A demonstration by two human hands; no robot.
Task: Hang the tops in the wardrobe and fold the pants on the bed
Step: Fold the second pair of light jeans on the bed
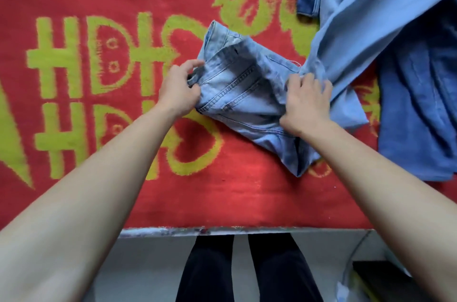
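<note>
The left hand (179,90) is gripping the jeans (242,93) at the waistband, fingers (194,64) curled round it. The right hand (306,106) is clutching their folded leg on the bed (222,197).

Red blanket (235,202), yellow-green motifs; grey floor (153,264) below edge; dark box (378,274) at lower right.
</note>
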